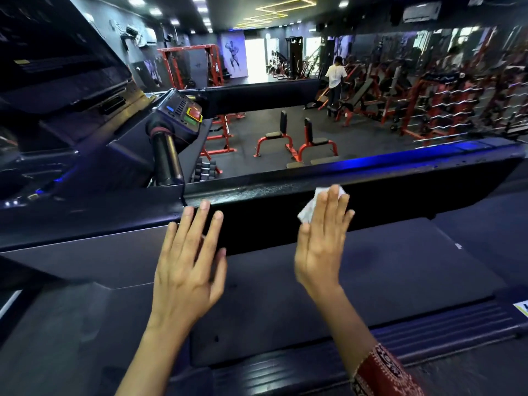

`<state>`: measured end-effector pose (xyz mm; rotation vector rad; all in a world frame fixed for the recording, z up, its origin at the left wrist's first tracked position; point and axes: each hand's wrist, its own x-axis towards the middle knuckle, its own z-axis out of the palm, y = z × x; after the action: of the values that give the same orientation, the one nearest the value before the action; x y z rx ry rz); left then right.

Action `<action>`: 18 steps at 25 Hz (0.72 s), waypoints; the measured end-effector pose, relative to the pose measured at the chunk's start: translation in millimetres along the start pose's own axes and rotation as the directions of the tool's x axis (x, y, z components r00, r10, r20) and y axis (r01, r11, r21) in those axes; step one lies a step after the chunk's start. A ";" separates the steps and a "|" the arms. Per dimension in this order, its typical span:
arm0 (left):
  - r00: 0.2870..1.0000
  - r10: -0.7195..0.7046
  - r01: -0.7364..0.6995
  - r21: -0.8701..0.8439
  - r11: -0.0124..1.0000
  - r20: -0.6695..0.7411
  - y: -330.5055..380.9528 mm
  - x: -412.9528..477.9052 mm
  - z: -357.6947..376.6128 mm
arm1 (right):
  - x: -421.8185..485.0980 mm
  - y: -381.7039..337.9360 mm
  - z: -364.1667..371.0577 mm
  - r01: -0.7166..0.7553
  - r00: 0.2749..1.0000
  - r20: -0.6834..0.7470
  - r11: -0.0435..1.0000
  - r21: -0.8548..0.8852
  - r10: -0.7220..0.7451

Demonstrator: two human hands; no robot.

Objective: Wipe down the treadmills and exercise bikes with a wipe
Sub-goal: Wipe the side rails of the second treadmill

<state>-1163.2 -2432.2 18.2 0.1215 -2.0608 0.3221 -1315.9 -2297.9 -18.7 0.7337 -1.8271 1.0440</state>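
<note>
Patterned red sleeve (383,372) at bottom right, nearest cam. Both hands up front over treadmill belt (371,270). Right hand (321,244) flat, fingers straight, pressing white wipe (310,208) against black front cover (371,195) of treadmill; wipe pinned under the fingers, not gripped. Left hand (190,258) spread wide, holds nothing, fingertips touching cover's left end. Console (180,115) w/ red and green buttons up left, handle grip (167,158) just below. Red benches (297,141) beyond.
</note>
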 end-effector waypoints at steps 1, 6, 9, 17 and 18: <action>1.000 -0.009 0.009 0.000 1.000 -0.009 -6.7 -1.9 -1.5 | 6.4 -25.5 5.5 -0.046 0.999 0.008 0.996 0.079 0.046; 1.000 0.005 -0.006 -0.021 1.000 -0.013 -36.6 -16.5 -13.7 | -38.4 -53.2 35.5 0.499 0.857 0.144 0.867 0.006 -0.494; 0.999 0.009 -0.009 0.003 1.000 -0.034 -56.9 -26.0 -21.2 | -40.8 -35.3 26.5 0.167 0.983 0.089 0.985 -0.038 -0.163; 0.992 0.104 -0.108 -0.049 0.993 -0.076 -78.0 -30.7 -20.7 | -51.0 -69.0 39.2 0.329 0.938 0.116 0.944 0.004 -0.328; 0.991 0.103 -0.108 -0.061 0.992 -0.084 -79.1 -31.0 -19.9 | -49.0 -62.2 35.1 0.242 0.965 0.107 0.970 -0.018 -0.239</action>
<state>-1113.9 -2504.0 14.4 -0.0401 -1.9993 0.3192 -1258.4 -2355.0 -49.5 0.9806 -1.7835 0.8308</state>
